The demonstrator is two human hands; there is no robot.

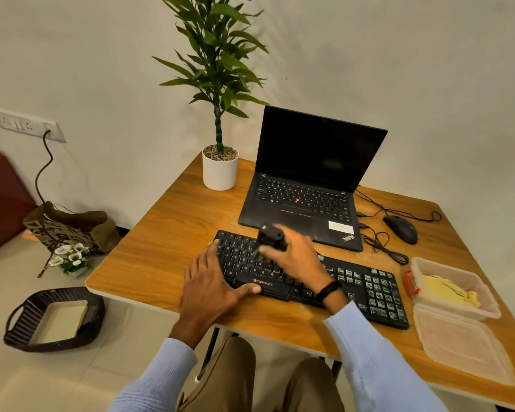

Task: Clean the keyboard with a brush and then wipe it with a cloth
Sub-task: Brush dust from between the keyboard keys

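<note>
Hands meet at the left half of a black Zebronics keyboard, which lies across the near middle of a wooden table, just in front of an open ThinkPad laptop. The left hand lies flat on the keyboard's left end, fingers straight and close together over the keys, thumb stretched along the front edge beside the logo. The right hand is curled round a black brush, gripping its body above the letter keys. Both are blurred, so I cannot tell whether the bristles touch the keys. A yellow cloth lies crumpled in a clear plastic container at the table's right side, just beyond the number pad, and the container's lid lies open toward the near edge. A wired black mouse sits right of the laptop. 1 plant in a white pot stands at the far corner. On the floor to the left are a dark woven basket and a brown paper bag.
</note>
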